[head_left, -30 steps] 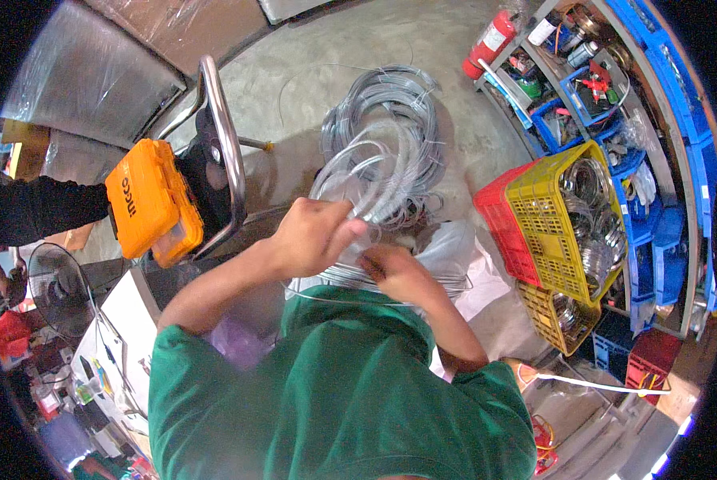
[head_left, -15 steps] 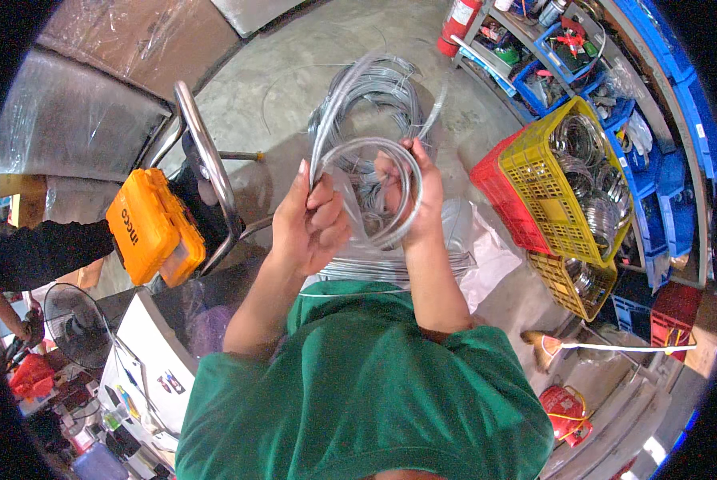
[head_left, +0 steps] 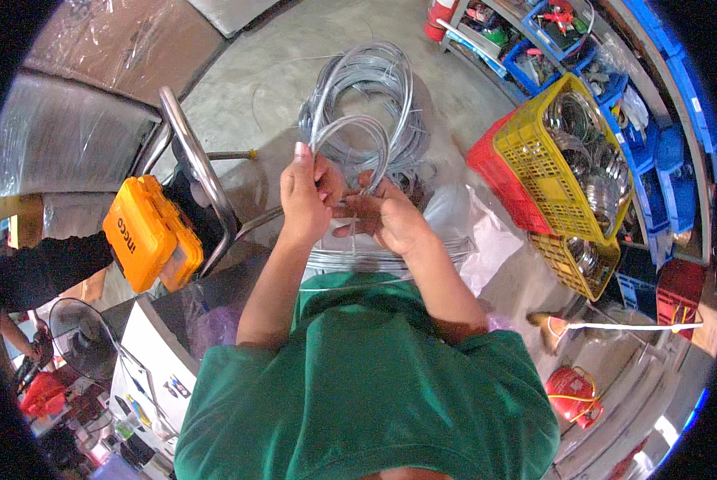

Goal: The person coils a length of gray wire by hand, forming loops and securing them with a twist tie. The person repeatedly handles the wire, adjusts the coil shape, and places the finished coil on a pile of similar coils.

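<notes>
My left hand (head_left: 308, 194) is closed around strands of a silver wire coil (head_left: 357, 122), thumb pointing up along them. My right hand (head_left: 392, 218) pinches the same loop at its lower right end, close to the left fingers. The wire curves up and over between both hands. Just beyond them a bigger pile of coiled silver wire (head_left: 413, 148) lies on the floor, partly hidden by the held loop. More wire strands (head_left: 350, 260) run close in front of my green shirt, below my hands.
At the right stand a yellow crate (head_left: 526, 172) of wire coils, a red crate (head_left: 486, 160) and a shelf with blue bins (head_left: 654, 160). A chrome-framed chair (head_left: 202, 172) with an orange case (head_left: 140, 236) is at the left, near another person's dark sleeve (head_left: 50, 268).
My right hand has moved down and left along the loop, closer to my left hand. The held loop has narrowed, and the whole view has shifted slightly.
</notes>
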`<action>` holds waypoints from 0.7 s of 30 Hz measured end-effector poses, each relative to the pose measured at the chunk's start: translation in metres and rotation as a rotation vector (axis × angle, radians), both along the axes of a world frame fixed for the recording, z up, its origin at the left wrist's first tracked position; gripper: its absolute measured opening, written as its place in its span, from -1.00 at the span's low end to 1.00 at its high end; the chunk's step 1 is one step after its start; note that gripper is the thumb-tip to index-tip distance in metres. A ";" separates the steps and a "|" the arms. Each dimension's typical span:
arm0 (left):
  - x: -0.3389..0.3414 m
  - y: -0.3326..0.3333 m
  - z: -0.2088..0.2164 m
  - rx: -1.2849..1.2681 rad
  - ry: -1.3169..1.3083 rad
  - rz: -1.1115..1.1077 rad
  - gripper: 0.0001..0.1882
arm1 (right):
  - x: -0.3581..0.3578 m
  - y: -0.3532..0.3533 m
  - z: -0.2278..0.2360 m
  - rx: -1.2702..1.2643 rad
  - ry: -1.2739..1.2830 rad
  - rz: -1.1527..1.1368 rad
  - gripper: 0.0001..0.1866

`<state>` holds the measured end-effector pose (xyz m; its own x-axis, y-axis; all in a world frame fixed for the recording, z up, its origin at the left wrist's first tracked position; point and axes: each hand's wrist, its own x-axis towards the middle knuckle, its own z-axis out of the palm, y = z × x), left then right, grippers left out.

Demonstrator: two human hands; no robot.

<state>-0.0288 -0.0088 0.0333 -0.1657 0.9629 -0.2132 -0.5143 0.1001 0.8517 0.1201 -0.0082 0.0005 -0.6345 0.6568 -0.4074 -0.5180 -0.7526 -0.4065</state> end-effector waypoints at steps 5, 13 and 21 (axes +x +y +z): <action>-0.012 0.009 -0.013 -0.040 -0.057 0.092 -0.48 | 0.039 0.008 -0.010 0.041 -0.234 0.290 -0.59; -0.143 0.037 0.051 0.105 -0.747 0.025 -0.59 | 0.187 -0.023 -0.017 0.900 -1.592 0.091 -0.57; -0.075 0.012 0.074 0.376 -0.885 -0.240 -0.56 | 0.178 0.001 -0.051 1.299 -1.763 -0.325 -0.71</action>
<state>-0.1037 0.0029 0.1069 0.1138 0.9805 0.1603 -0.9820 0.0864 0.1682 0.2980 -0.0070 -0.0507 -0.0667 0.9364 0.3444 0.8144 0.2505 -0.5235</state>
